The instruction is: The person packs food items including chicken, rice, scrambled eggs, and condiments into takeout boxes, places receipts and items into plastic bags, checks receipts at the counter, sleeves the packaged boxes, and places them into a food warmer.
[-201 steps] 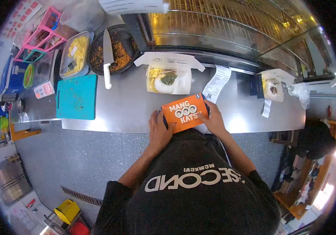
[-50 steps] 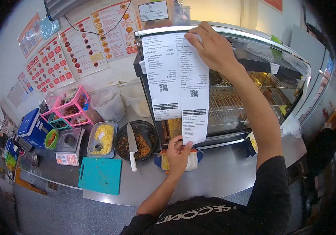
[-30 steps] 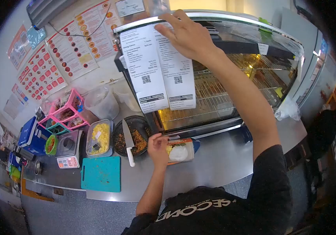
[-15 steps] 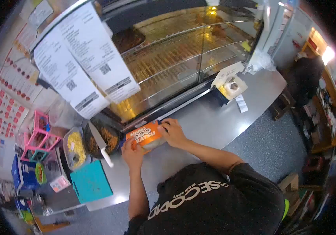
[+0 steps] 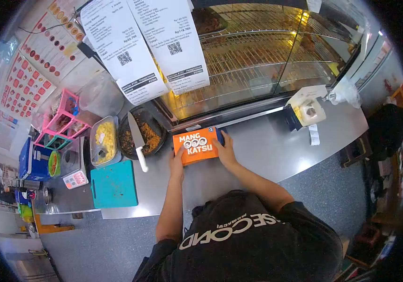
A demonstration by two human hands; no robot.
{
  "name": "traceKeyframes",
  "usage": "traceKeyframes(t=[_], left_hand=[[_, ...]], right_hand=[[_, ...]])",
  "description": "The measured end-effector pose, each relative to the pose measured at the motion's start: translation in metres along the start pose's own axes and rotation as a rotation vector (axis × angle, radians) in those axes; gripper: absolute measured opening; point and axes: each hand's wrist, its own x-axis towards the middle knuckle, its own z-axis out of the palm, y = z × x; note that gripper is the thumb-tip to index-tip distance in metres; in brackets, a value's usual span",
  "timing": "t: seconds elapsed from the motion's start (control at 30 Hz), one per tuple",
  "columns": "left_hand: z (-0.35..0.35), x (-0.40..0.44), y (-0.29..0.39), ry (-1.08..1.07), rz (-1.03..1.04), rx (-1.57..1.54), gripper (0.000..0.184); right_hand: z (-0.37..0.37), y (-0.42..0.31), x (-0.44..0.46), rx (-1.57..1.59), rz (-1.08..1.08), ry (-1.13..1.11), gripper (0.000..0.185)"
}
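An orange takeaway box (image 5: 193, 155) printed "MANG KATSU" lies on the steel counter in front of me, its lid down. My left hand (image 5: 177, 163) grips its left side, with the thumb at the lid's edge. On the opposite side, my right hand (image 5: 227, 151) holds the dark blue right end, thumb near the top. The fingers behind each side are partly hidden. Left of the box is a black pan (image 5: 127, 146) of browned crumbly food, with a white-handled knife (image 5: 136, 133) resting across it.
A teal cutting board (image 5: 114, 184) and a tub of yellow food (image 5: 109, 138) are on the left. An open food box (image 5: 308, 110) and a receipt (image 5: 313, 135) stand at right. Printed orders (image 5: 138, 47) hang before the glass display case (image 5: 258, 61). Steel counter (image 5: 276, 155) extends rightward.
The box's lid, slightly raised at the near right with pale inside showing, is now flat and down. Both hands have shifted to its sides. The camera view has turned.
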Motion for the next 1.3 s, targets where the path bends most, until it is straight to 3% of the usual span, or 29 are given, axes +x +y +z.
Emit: traceKeyframes(t=[0.1, 0.2, 0.4, 0.53, 0.6, 0.63, 0.7, 0.83, 0.9, 0.97, 1.07, 1.13, 1.2, 1.3], left_hand=[[-0.007, 0.0, -0.003, -0.073, -0.197, -0.141, 0.067], [-0.007, -0.01, 0.002, -0.096, -0.196, -0.073, 0.066], [-0.012, -0.018, -0.027, -0.238, -0.24, 0.086, 0.082], [-0.001, -0.03, -0.045, -0.2, -0.238, 0.168, 0.087], [0.012, -0.032, -0.059, -0.128, 0.027, 0.148, 0.088], [0.017, -0.032, -0.063, -0.09, 0.161, 0.137, 0.088], [0.023, -0.032, -0.058, 0.008, 0.15, 0.318, 0.081], [0.024, -0.053, -0.041, 0.242, 0.071, 0.682, 0.07], [0.023, -0.054, -0.036, 0.193, 0.097, 0.678, 0.066], [0.016, -0.05, -0.041, 0.075, 0.167, 0.67, 0.068], [0.032, -0.058, -0.035, 0.142, 0.247, 0.448, 0.067], [0.037, -0.066, -0.027, 0.121, 0.218, 0.308, 0.063], [0.036, -0.066, -0.013, 0.042, 0.17, 0.128, 0.058], [0.03, -0.054, -0.002, 0.054, 0.063, 0.136, 0.056]], right_hand=[[-0.001, 0.0, 0.002, -0.032, 0.072, 0.001, 0.078], [-0.008, -0.008, -0.001, 0.496, 0.197, -0.266, 0.077], [-0.032, -0.022, -0.018, 0.562, 0.282, -0.38, 0.082], [-0.058, -0.035, -0.025, 0.452, 0.548, -0.469, 0.072], [-0.059, -0.02, -0.017, 0.463, 0.58, -0.502, 0.074], [-0.053, -0.002, -0.01, 0.46, 0.465, -0.434, 0.078], [-0.034, 0.042, 0.007, 0.448, 0.234, -0.302, 0.089], [-0.049, -0.005, -0.014, 0.442, 0.2, -0.225, 0.075], [-0.049, -0.002, -0.015, 0.473, 0.236, -0.205, 0.068], [-0.044, 0.006, -0.018, 0.279, 0.146, -0.133, 0.061], [-0.054, -0.018, -0.024, 0.333, 0.18, -0.194, 0.057], [-0.061, -0.034, -0.033, 0.483, 0.294, -0.282, 0.056], [-0.066, -0.039, -0.03, 0.43, 0.289, -0.333, 0.057], [-0.074, -0.06, -0.029, 0.339, 0.351, -0.373, 0.063]])
